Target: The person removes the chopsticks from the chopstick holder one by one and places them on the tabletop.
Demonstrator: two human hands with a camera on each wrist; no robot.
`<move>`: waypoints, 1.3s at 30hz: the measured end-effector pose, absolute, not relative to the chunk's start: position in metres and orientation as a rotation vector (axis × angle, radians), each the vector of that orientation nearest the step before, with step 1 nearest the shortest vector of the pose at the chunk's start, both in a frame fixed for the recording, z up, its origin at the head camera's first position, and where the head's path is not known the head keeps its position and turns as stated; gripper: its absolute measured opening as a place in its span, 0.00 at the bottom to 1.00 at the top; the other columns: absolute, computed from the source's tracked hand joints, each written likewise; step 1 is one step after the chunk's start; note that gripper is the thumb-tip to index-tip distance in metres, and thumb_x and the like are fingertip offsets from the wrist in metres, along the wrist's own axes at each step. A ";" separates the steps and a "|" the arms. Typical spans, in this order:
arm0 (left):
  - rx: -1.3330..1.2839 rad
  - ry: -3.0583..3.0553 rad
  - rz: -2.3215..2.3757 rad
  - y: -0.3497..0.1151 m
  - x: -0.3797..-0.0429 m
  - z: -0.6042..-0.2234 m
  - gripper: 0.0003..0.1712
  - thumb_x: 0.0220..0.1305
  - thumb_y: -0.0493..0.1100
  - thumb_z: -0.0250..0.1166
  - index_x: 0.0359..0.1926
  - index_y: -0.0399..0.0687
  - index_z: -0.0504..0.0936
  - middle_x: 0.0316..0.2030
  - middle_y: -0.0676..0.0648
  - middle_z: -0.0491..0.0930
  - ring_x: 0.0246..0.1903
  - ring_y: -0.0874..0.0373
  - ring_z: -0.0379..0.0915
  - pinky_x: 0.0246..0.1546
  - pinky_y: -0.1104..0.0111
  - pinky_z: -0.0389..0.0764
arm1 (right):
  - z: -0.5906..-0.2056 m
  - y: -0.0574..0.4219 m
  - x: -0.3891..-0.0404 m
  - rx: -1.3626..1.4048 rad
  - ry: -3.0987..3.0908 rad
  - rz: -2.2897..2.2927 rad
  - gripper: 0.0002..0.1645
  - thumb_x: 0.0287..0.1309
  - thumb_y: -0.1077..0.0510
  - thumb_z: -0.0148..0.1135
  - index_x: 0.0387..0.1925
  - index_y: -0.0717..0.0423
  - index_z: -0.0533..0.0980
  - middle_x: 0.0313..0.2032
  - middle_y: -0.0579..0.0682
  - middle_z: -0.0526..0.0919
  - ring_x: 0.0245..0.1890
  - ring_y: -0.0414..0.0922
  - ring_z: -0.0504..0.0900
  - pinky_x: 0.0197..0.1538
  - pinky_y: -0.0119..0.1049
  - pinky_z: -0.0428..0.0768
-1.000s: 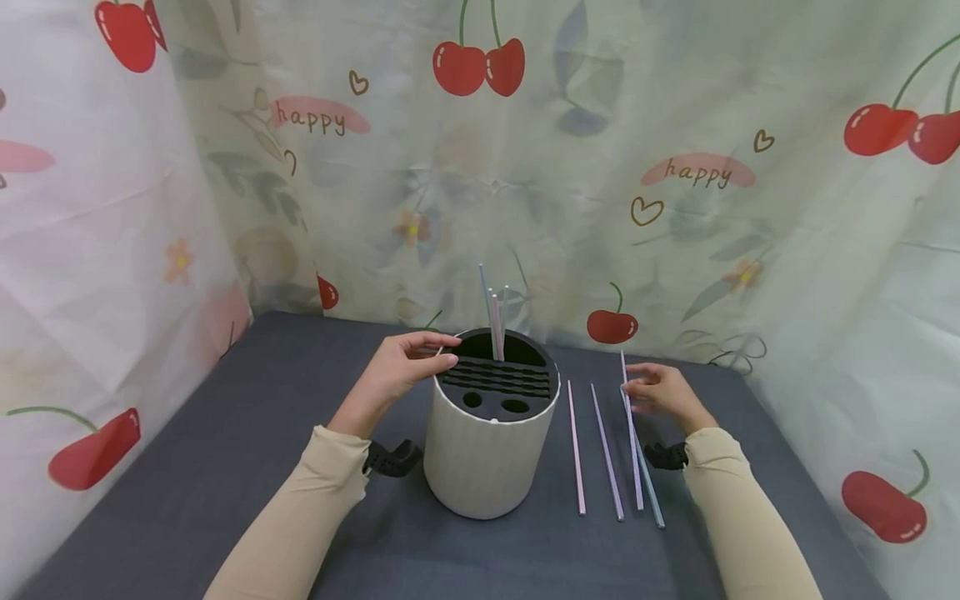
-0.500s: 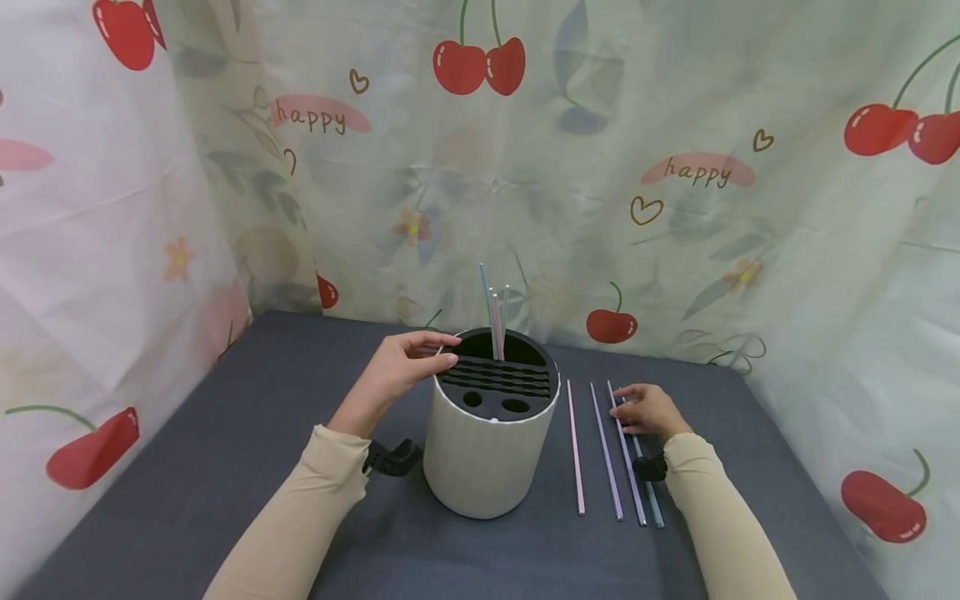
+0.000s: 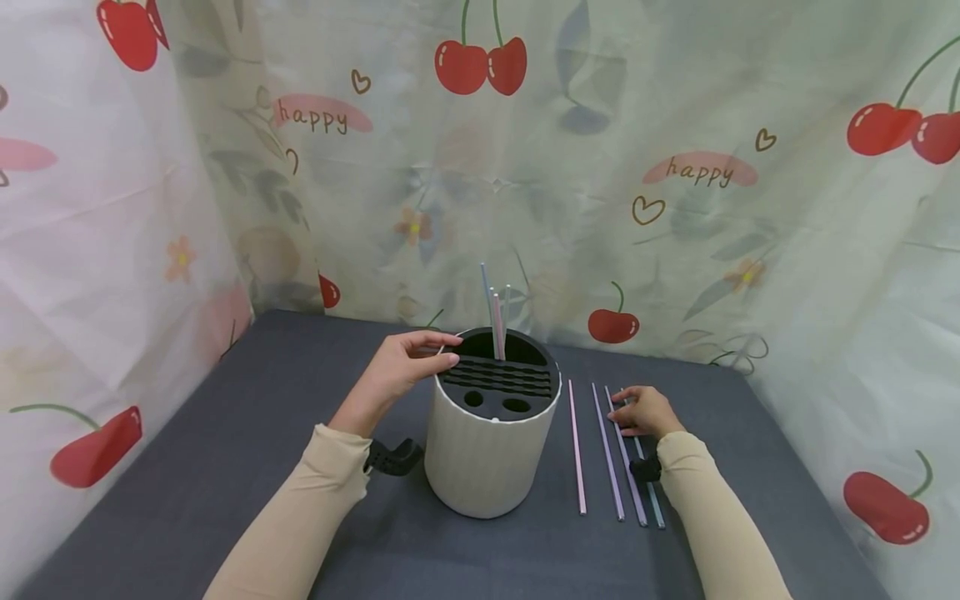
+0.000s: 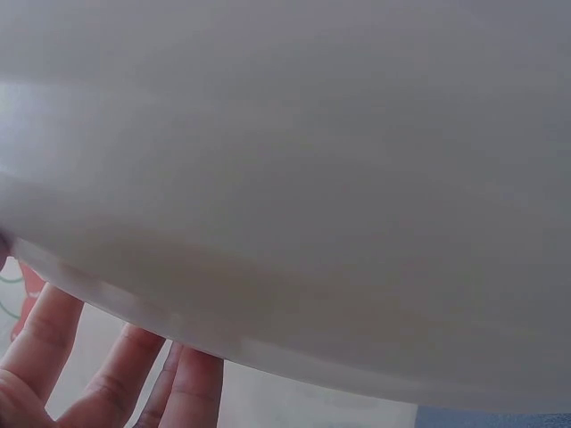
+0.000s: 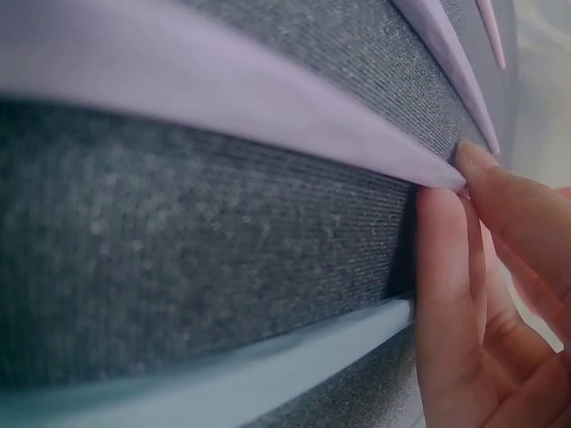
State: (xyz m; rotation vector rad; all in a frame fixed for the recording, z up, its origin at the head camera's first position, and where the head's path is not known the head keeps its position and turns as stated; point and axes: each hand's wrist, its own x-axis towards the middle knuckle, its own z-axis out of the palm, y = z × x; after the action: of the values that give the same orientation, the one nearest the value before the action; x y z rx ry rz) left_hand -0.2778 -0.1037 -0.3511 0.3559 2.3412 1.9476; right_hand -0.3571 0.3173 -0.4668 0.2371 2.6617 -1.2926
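Note:
My left hand (image 3: 401,372) rests on the left rim of a round white knife block (image 3: 483,467), its thumb and forefinger reaching over the black slotted top. In the left wrist view the fingers (image 4: 116,379) meet the rim, their tips hidden behind it. On the dark cloth to the right, my right hand (image 3: 643,412) pinches the far, thin end of a purple chopstick (image 5: 294,111) between thumb and forefinger. Close beside it lies a light blue chopstick (image 5: 294,366), partly under the hand. Another purple chopstick (image 3: 609,458) and a pink chopstick (image 3: 577,454) lie to the left.
Several chopsticks (image 3: 498,329) stand upright in the block's rear opening. Its top also has wavy slots (image 3: 498,377) and two holes, one being the oval hole (image 3: 516,406). A cherry-printed curtain (image 3: 480,167) closes the back and sides of the dark tablecloth (image 3: 247,433).
My right hand has come down and toward me, to the left. The purple chopstick in it, which crossed the blue one, now lies roughly parallel to the others. The left hand stays still.

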 end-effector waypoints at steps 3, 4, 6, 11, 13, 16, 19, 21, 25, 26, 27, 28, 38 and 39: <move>0.357 2.340 1.949 -0.104 -0.278 -0.352 0.21 0.61 0.45 0.69 0.55 0.49 0.82 0.55 0.45 0.80 0.55 0.50 0.75 0.57 0.53 0.74 | -0.467 0.317 -0.357 0.237 2.661 -1.287 0.24 0.52 0.70 0.68 0.52 0.70 0.75 0.29 0.54 0.84 0.24 0.40 0.82 0.29 0.39 0.84; 0.357 2.337 1.949 -0.104 -0.278 -0.352 0.21 0.61 0.45 0.69 0.55 0.49 0.82 0.55 0.45 0.80 0.55 0.50 0.75 0.57 0.53 0.74 | -0.467 0.316 -0.356 0.238 2.659 -1.288 0.24 0.52 0.70 0.68 0.52 0.70 0.75 0.29 0.54 0.83 0.24 0.40 0.82 0.29 0.39 0.84; 0.353 2.330 1.951 -0.103 -0.277 -0.352 0.21 0.61 0.45 0.69 0.55 0.49 0.82 0.54 0.45 0.80 0.55 0.50 0.75 0.57 0.54 0.74 | -0.466 0.316 -0.355 0.234 2.655 -1.285 0.24 0.52 0.70 0.68 0.52 0.71 0.75 0.29 0.54 0.84 0.24 0.40 0.82 0.29 0.39 0.84; 0.339 2.312 1.955 -0.103 -0.277 -0.352 0.21 0.61 0.46 0.69 0.55 0.50 0.82 0.54 0.45 0.81 0.55 0.50 0.75 0.58 0.53 0.73 | -0.466 0.316 -0.354 0.251 2.647 -1.277 0.23 0.53 0.69 0.68 0.52 0.70 0.75 0.29 0.54 0.83 0.24 0.40 0.81 0.29 0.38 0.84; 0.338 2.309 1.958 -0.102 -0.277 -0.352 0.21 0.61 0.46 0.69 0.55 0.50 0.83 0.53 0.45 0.81 0.55 0.50 0.75 0.58 0.53 0.72 | -0.465 0.317 -0.354 0.260 2.648 -1.272 0.23 0.53 0.69 0.68 0.52 0.70 0.75 0.29 0.54 0.83 0.24 0.40 0.81 0.30 0.38 0.84; 0.335 2.302 1.964 -0.101 -0.278 -0.352 0.20 0.60 0.45 0.69 0.55 0.50 0.83 0.54 0.46 0.81 0.56 0.51 0.75 0.59 0.53 0.72 | -0.464 0.317 -0.353 0.266 2.648 -1.264 0.23 0.54 0.68 0.68 0.52 0.70 0.74 0.30 0.55 0.82 0.25 0.40 0.81 0.30 0.38 0.84; 0.331 2.290 1.972 -0.101 -0.278 -0.352 0.20 0.60 0.45 0.70 0.54 0.50 0.83 0.54 0.46 0.80 0.56 0.51 0.74 0.59 0.53 0.72 | -0.461 0.316 -0.353 0.294 2.641 -1.265 0.23 0.54 0.67 0.68 0.52 0.69 0.75 0.31 0.55 0.82 0.25 0.40 0.81 0.30 0.37 0.84; 0.334 2.286 1.975 -0.101 -0.278 -0.352 0.20 0.60 0.45 0.70 0.54 0.50 0.83 0.55 0.46 0.80 0.56 0.51 0.74 0.59 0.53 0.71 | -0.459 0.316 -0.353 0.297 2.639 -1.260 0.23 0.54 0.67 0.68 0.52 0.69 0.74 0.31 0.56 0.82 0.25 0.41 0.82 0.30 0.37 0.84; 0.336 2.287 1.979 -0.101 -0.279 -0.352 0.21 0.60 0.46 0.70 0.54 0.51 0.83 0.55 0.46 0.80 0.56 0.51 0.74 0.59 0.52 0.71 | -0.447 0.315 -0.354 0.265 2.651 -1.260 0.24 0.56 0.64 0.68 0.54 0.69 0.74 0.32 0.57 0.83 0.27 0.42 0.83 0.31 0.37 0.84; 0.338 2.289 1.976 -0.101 -0.278 -0.352 0.21 0.60 0.46 0.70 0.55 0.51 0.83 0.55 0.46 0.80 0.57 0.51 0.74 0.59 0.52 0.71 | -0.442 0.314 -0.354 0.229 2.656 -1.270 0.25 0.57 0.63 0.67 0.55 0.69 0.73 0.34 0.58 0.83 0.29 0.43 0.83 0.33 0.38 0.85; 0.340 2.289 1.976 -0.101 -0.278 -0.353 0.21 0.60 0.46 0.70 0.55 0.51 0.83 0.55 0.46 0.80 0.57 0.51 0.74 0.60 0.52 0.71 | -0.435 0.312 -0.354 0.193 2.659 -1.289 0.26 0.58 0.63 0.66 0.57 0.70 0.72 0.36 0.61 0.83 0.31 0.44 0.83 0.36 0.40 0.85; 0.339 2.291 1.975 -0.101 -0.278 -0.353 0.21 0.59 0.46 0.70 0.55 0.51 0.83 0.55 0.46 0.80 0.57 0.51 0.74 0.60 0.52 0.71 | -0.427 0.309 -0.353 0.145 2.658 -1.315 0.27 0.60 0.62 0.65 0.58 0.70 0.71 0.38 0.62 0.83 0.32 0.44 0.83 0.39 0.42 0.85; 0.348 2.296 1.982 -0.104 -0.278 -0.353 0.20 0.60 0.46 0.70 0.54 0.52 0.83 0.53 0.46 0.81 0.57 0.51 0.74 0.62 0.50 0.68 | -0.315 0.238 -0.327 -0.517 2.461 -1.901 0.22 0.64 0.59 0.62 0.58 0.60 0.73 0.45 0.50 0.79 0.42 0.38 0.83 0.48 0.36 0.82; 0.349 2.296 1.981 -0.104 -0.278 -0.352 0.21 0.60 0.46 0.70 0.54 0.52 0.83 0.53 0.46 0.80 0.57 0.51 0.73 0.62 0.50 0.68 | -0.307 0.229 -0.322 -0.605 2.416 -1.964 0.19 0.63 0.61 0.62 0.56 0.57 0.75 0.44 0.48 0.80 0.42 0.39 0.84 0.47 0.35 0.82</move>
State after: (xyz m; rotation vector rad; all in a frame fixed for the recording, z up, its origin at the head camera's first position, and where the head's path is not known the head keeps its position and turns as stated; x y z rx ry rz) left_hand -0.2784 -0.1036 -0.3524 0.3490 2.2962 1.9808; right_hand -0.3221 0.2288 -0.3075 -0.6046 2.4156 -1.9640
